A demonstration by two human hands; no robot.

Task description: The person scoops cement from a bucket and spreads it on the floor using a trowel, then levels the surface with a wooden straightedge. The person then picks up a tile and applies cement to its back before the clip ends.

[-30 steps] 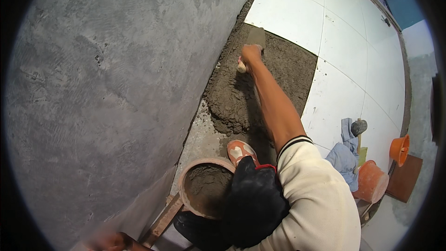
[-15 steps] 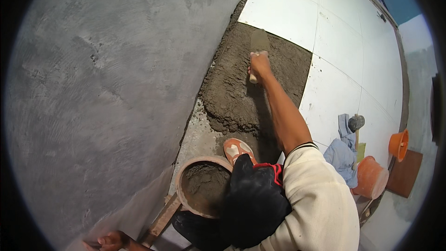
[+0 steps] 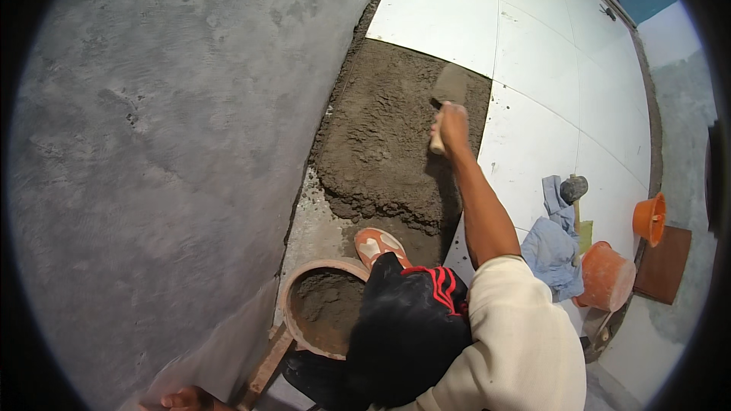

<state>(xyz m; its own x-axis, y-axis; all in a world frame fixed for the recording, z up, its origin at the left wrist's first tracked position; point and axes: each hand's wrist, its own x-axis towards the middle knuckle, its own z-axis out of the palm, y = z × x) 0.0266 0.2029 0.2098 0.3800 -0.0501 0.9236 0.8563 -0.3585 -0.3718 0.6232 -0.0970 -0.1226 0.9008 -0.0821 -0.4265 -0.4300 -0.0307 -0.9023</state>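
I see the right hand (image 3: 452, 123) gripping a wooden-handled grey metal trowel (image 3: 451, 84) over the grey-brown mortar bed (image 3: 373, 137), spread to the white square tiles (image 3: 434, 0) but lumpy nearer, still untiled. I can't tell whether the left hand (image 3: 183, 399) holds anything.

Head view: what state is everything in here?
Mortar, spread out, rough, unevenly edged
Trowel, gripped, blade over the mortar
Right hand, closed around the trowel's handle
Left hand, partly cut off, grip unclear
Round bucket, partly filled with mortar
White tiles, laid edge to edge, specked
Blue cloth, crumpled
Large orange bucket, apparently upside down
Small orange bucket, apparently upright
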